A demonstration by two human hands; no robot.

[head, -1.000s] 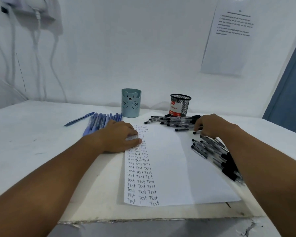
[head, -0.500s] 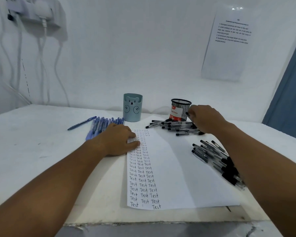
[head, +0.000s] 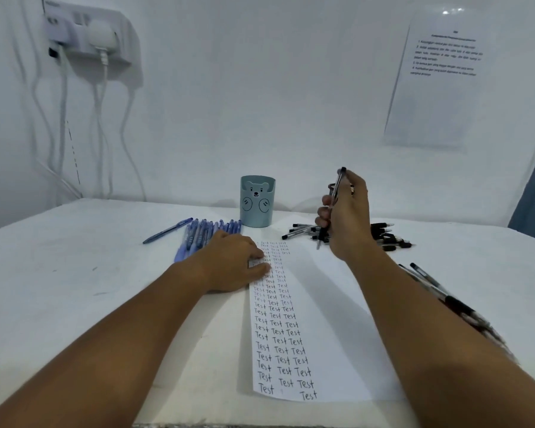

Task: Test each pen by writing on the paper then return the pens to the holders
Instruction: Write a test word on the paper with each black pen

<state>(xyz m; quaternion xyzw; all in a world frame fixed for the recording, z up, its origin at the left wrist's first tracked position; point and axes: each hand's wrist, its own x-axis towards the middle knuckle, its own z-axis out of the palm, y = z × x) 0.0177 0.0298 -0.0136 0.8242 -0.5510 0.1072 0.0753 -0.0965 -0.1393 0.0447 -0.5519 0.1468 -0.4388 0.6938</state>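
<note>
head view: right hand (head: 346,217) grips a pen (head: 332,205) above the paper (head: 325,304); left hand (head: 238,261) presses it flat.

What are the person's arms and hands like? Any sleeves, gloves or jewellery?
Both forearms are bare right up to the bottom edge of the picture: no sleeves, gloves or wristwatch show. The left hand wears nothing that can be seen. The right hand has a small glinting spot on one finger that may be a ring, but it is too small to tell.
</note>
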